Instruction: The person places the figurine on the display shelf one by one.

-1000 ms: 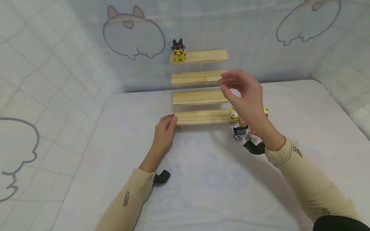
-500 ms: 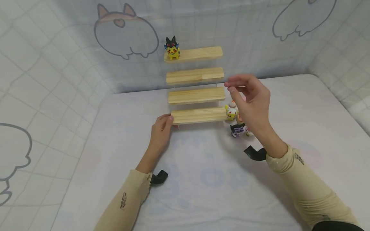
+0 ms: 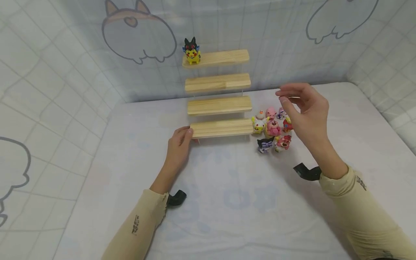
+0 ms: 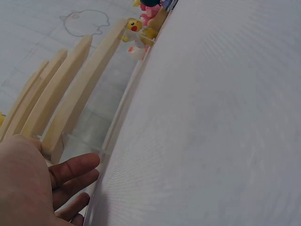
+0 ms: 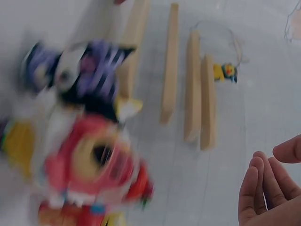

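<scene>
A four-tier wooden display rack (image 3: 221,129) with clear supports stands near the back wall. My left hand (image 3: 178,146) grips the left end of its lowest plank, thumb at the plank's end; in the left wrist view the other fingers (image 4: 77,165) stretch below the plank. On the top plank's left end stands a yellow figurine (image 3: 193,55) with a black eared hood. My right hand (image 3: 307,112) is raised to the right of the rack, fingers bent, thumb apart, nothing held. Beneath and left of it is a group of small figurines, including a pink bear (image 3: 273,128) and a black-and-purple figure (image 3: 265,144).
The figurines crowd beside the rack's right end; a white-and-yellow one (image 3: 259,125) is right at the lowest plank. A strawberry-topped bear (image 3: 282,143) stands at the group's front. Behind the rack rises a patterned cloth wall (image 3: 279,47). White cloth (image 3: 214,202) covers the table.
My right hand has moved rightward, away from the rack's planks, uncovering the figurine group. My left hand has stayed at the lowest plank's end. The head view has shifted slightly.
</scene>
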Tool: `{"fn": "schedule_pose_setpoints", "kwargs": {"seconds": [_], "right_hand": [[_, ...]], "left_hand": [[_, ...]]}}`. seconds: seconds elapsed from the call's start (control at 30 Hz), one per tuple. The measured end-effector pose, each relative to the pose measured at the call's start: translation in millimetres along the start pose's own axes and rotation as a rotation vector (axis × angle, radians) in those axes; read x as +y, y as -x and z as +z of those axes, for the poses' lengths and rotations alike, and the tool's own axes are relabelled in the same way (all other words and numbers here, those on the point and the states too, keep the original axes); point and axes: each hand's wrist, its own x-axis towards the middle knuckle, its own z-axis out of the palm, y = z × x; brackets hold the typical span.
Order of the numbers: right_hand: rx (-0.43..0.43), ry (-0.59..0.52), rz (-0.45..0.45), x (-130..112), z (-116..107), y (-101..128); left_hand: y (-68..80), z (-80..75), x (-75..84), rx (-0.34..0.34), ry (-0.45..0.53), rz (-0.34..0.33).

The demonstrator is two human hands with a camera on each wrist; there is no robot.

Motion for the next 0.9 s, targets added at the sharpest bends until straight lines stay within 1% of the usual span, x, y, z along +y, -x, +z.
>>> {"fn": "schedule_pose_setpoints", "kwargs": {"seconds": [0.1, 0.17, 0.33, 0.43, 0.57, 0.67, 0.8, 0.9], "right_hand": [[0.006, 0.055, 0.019, 11, -15, 2], [-0.01, 0.098, 0.033, 17, -23, 4], [-0.098, 0.169, 0.068, 28, -36, 14], [-0.16, 0.208, 0.062, 30, -42, 20], [-0.271, 0.296, 0.02, 32, -50, 29], [-0.369, 0.369, 0.01, 35, -55, 35], [-0.519, 0.45, 0.04, 42, -57, 38], [-0.638, 0.483, 0.06, 46, -55, 38]], "left_hand": [[-0.7, -0.2, 0.4, -0.005, -0.005, 0.003], [-0.8, -0.5, 0.8, -0.003, -0.01, 0.004], [-0.2, -1.0, 2.7, 0.004, -0.013, 0.011], [-0.1, -0.7, 2.8, 0.002, -0.013, 0.009], [-0.2, 0.5, 2.5, -0.002, -0.009, 0.009], [-0.9, 1.4, 2.4, -0.005, -0.008, 0.015], [-1.8, 1.3, 1.4, 0.003, -0.014, 0.012], [-2.2, 1.1, 0.0, 0.01, -0.016, 0.003]]}}
